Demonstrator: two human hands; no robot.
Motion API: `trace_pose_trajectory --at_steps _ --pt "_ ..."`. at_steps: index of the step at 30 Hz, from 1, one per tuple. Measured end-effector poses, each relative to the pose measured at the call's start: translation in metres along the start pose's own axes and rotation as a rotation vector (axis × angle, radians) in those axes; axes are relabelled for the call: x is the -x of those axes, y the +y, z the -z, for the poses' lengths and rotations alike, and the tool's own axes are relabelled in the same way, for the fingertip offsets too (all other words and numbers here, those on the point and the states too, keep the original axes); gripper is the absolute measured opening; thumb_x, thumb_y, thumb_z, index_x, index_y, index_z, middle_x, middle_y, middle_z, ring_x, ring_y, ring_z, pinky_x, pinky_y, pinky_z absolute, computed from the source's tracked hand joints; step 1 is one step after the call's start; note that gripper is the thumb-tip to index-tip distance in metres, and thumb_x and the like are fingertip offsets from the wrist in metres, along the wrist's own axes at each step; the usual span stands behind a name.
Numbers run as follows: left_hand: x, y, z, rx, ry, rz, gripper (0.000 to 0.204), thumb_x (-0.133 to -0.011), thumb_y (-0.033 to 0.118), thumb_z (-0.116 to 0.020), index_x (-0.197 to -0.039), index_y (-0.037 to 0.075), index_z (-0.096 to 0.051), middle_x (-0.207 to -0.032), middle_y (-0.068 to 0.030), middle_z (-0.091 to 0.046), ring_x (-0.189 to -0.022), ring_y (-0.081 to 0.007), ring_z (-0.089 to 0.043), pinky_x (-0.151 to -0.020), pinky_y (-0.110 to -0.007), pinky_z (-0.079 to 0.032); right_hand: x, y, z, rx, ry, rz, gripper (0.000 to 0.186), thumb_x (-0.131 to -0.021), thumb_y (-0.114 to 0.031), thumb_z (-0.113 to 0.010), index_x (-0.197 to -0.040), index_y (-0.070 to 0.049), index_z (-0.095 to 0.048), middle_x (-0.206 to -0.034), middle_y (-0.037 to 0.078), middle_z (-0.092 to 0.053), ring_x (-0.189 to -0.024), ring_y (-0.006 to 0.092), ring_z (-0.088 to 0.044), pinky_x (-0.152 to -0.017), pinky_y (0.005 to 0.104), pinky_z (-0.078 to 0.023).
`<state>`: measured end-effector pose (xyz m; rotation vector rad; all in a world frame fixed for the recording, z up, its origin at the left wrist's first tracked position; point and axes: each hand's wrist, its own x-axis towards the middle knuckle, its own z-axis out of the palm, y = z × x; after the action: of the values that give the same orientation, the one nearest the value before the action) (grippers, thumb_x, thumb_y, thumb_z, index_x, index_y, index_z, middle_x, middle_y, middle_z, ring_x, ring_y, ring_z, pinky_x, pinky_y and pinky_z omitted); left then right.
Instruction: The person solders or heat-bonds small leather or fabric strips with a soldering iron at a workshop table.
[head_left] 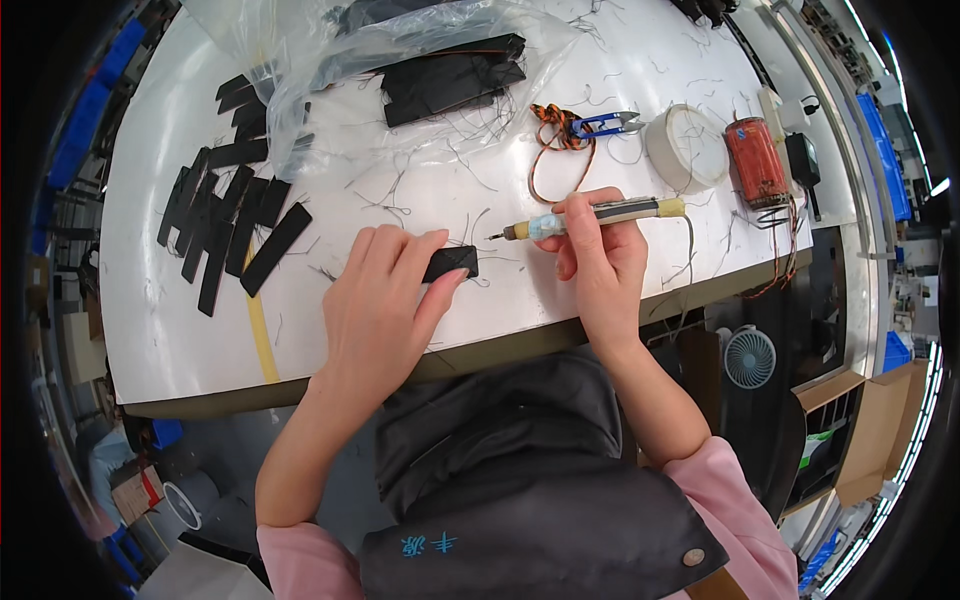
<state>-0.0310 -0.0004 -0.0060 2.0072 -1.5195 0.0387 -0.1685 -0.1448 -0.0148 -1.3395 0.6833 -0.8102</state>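
A white-topped table (185,355) is filling most of the scene, its surface bearing scattered dark threads (400,200) and a strip of yellow tape (260,345) running to its near edge. Black strips (275,248) are lying loosely at left, while a clear plastic bag (290,115) is spreading across the far side around a black stack (450,80). Blue-handled snips (605,124), an orange-and-black cord (553,120), a white roll (683,150) and a red device (757,160) are sitting toward the right. Beyond the table, a small fan (750,357) is standing at lower right, near an open cardboard box (885,435).

At the table's near side, a person's left hand (380,275) is grasping a small black piece (460,258) between thumb and fingers. The piece is lying with its long axis running roughly left to right, its visible short end facing right; the other end is hiding beneath the hand. The right hand (607,262) is gripping a pen-shaped tool (645,209) between thumb and fingers. Its long axis is also running left to right, its metal tip pointing left and slightly toward the person, hovering just beside the piece's right end.
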Motion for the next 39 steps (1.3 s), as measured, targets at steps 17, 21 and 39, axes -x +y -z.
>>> trace_pose_trajectory --at_steps 17,21,39 --pt "-0.02 -0.009 -0.015 0.164 0.029 0.143 0.01 -0.081 0.007 -0.067 -0.08 0.005 -0.057 -0.068 -0.0025 -0.052 -0.06 -0.0141 -0.05 -0.053 -0.028 -0.038 -0.001 0.003 -0.005 0.244 -0.069 0.049 0.016 -0.092 -0.014 -0.064 -0.089 0.002 -0.062 -0.072 0.005 -0.065 -0.066 0.0091 -0.066 -0.056 0.0194 -0.047" --pt "-0.019 -0.012 -0.015 0.168 0.037 0.147 0.009 -0.081 0.006 -0.066 -0.08 0.005 -0.057 -0.068 -0.0027 -0.052 -0.06 -0.0142 -0.049 -0.053 -0.028 -0.038 -0.002 0.003 -0.006 0.159 -0.048 0.055 0.016 -0.092 -0.014 -0.063 -0.09 0.002 -0.061 -0.071 0.004 -0.064 -0.066 0.0089 -0.066 -0.053 0.0191 -0.046" --pt "-0.021 -0.011 -0.008 0.146 -0.043 0.144 0.008 -0.084 0.004 -0.062 -0.083 0.001 -0.055 -0.07 -0.0062 -0.053 -0.06 -0.0153 -0.051 -0.058 -0.028 -0.042 -0.002 0.002 -0.012 -0.062 0.012 0.004 0.016 -0.096 -0.018 -0.059 -0.094 -0.002 -0.057 -0.075 0.003 -0.061 -0.068 0.0072 -0.064 -0.046 0.0176 -0.039"
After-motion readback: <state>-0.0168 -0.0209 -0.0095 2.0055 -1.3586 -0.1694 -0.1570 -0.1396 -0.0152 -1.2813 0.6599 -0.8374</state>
